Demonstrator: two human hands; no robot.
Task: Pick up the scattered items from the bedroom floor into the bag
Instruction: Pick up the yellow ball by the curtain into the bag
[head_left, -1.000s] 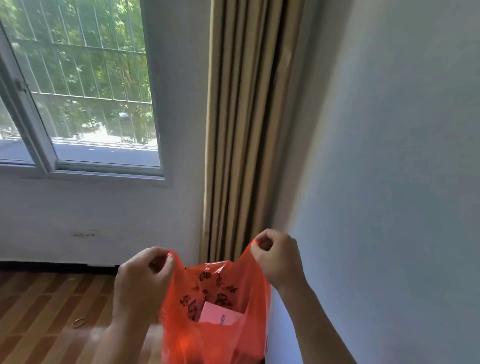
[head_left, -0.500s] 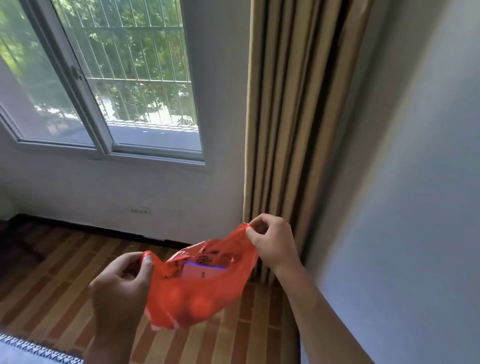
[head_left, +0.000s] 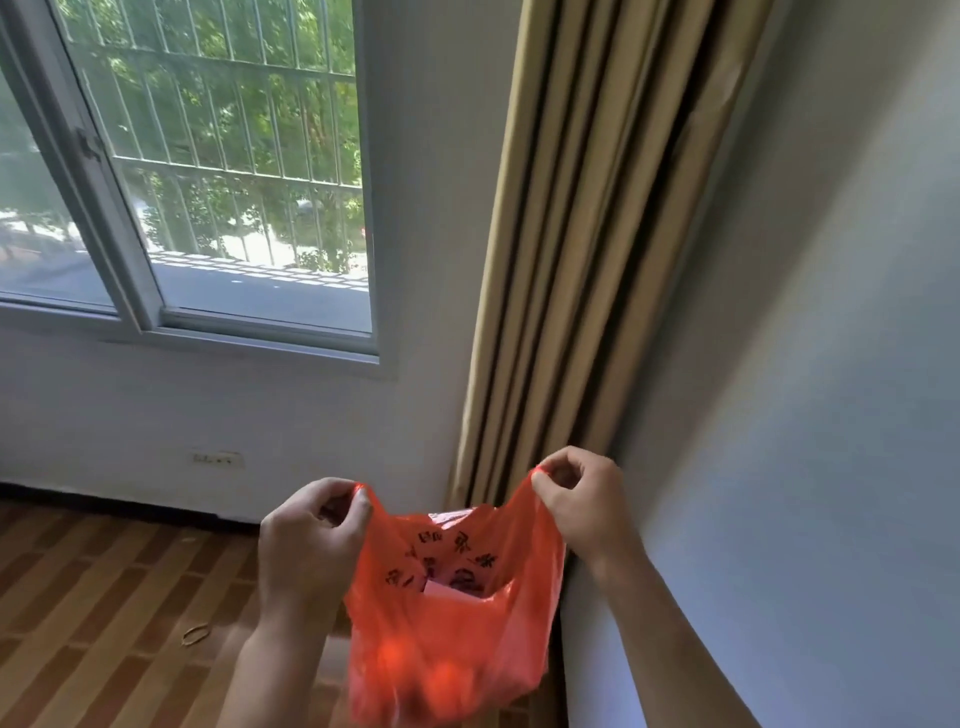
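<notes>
An orange plastic bag (head_left: 452, 639) with black printed characters hangs in front of me, its mouth stretched wide. My left hand (head_left: 306, 545) pinches the bag's left handle and my right hand (head_left: 576, 499) pinches the right handle, both held up at about the same height. Inside the bag a pale pink card or box (head_left: 449, 592) shows, with rounded shapes bulging at the bottom. A small rubber band (head_left: 196, 634) lies on the wooden floor, left of my left forearm.
A beige curtain (head_left: 597, 260) hangs in the corner behind the bag. A grey-white wall (head_left: 831, 415) runs close on the right. A barred window (head_left: 218, 171) and a wall socket (head_left: 217, 459) are at the left, above the brown plank floor (head_left: 104, 597).
Both hands have lifted and levelled the bag, pulling its mouth wide. The view has swung so the rubber band on the floor shows again.
</notes>
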